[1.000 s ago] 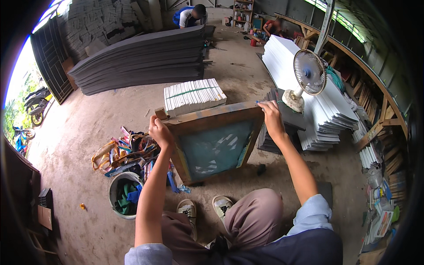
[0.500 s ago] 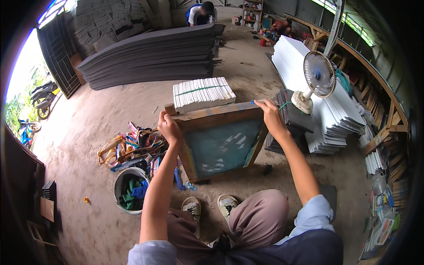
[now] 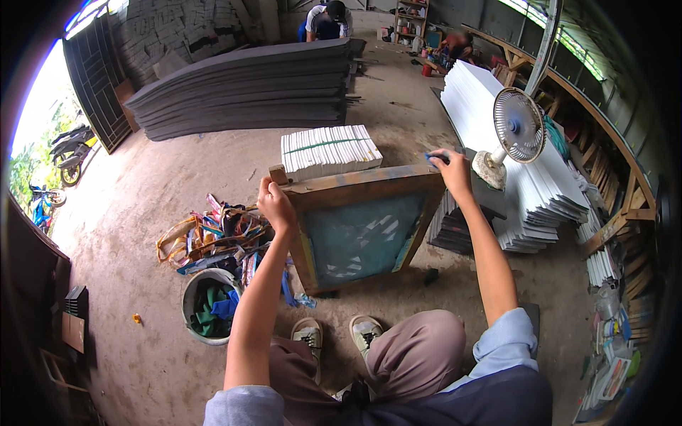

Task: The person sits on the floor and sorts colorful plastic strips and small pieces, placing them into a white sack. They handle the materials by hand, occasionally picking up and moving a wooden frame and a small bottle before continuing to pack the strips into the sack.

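Observation:
A wooden screen-printing frame [image 3: 355, 183] with blue-green mesh stands tilted before my knees, pale angular marks showing on the mesh. My left hand [image 3: 275, 207] is closed round its upper left corner, beside a small wooden block [image 3: 278, 175]. At the upper right corner my right hand [image 3: 455, 172] pinches a small blue rag [image 3: 432, 160], just above the frame's edge. Behind the frame lies a bundle of white sheets [image 3: 330, 148] tied with green string.
Left of the frame are a heap of colourful scraps [image 3: 220, 234] and a bucket [image 3: 187, 305] with green and blue cloth. A fan [image 3: 490, 169] stands right, by white sheet stacks [image 3: 543, 202]. Dark sheets [image 3: 241, 89] lie farther back. Two people work at the back.
My right hand has lifted slightly off the frame's top edge and shifted right, and the blue rag now shows in its fingers. My left hand stays on the corner.

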The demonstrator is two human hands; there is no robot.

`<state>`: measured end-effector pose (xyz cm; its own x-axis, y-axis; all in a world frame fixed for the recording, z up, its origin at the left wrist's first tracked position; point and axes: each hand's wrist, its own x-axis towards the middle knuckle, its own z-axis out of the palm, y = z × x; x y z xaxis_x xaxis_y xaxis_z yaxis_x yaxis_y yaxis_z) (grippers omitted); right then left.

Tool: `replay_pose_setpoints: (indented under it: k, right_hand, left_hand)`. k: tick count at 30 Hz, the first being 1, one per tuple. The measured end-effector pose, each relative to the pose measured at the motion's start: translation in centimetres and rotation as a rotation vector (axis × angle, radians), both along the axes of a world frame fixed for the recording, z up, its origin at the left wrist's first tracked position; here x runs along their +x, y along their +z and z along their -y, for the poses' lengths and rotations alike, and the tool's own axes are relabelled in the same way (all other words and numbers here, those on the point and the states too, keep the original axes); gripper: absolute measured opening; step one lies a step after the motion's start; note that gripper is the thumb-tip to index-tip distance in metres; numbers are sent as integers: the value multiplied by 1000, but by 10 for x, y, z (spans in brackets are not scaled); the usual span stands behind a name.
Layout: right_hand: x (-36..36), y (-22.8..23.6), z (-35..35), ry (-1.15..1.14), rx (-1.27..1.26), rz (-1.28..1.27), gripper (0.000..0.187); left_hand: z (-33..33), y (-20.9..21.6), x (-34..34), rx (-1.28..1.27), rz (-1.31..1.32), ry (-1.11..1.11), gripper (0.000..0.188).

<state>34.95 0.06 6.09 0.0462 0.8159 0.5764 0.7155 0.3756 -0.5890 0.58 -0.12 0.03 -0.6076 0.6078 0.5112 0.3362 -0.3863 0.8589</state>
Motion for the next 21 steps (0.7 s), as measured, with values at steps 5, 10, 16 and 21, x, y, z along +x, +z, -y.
replay_pose_setpoints:
  k: [5, 10, 16, 21]
  right_hand:
    - [-41, -20, 25, -163, 296, 816, 19]
    - [-37, -7, 27, -84, 270, 763, 18]
    - [-50, -10, 36, -29, 188, 433, 12]
    - [-67, 4, 36, -37, 337, 192, 13]
  left_hand:
    - [-2, 1, -5, -21, -24, 43, 26]
    - [-2, 5, 4, 28, 4, 78, 25]
    - [-1, 4, -1, 4, 11, 54, 25]
    - [4, 9, 1, 23, 27, 68, 25]
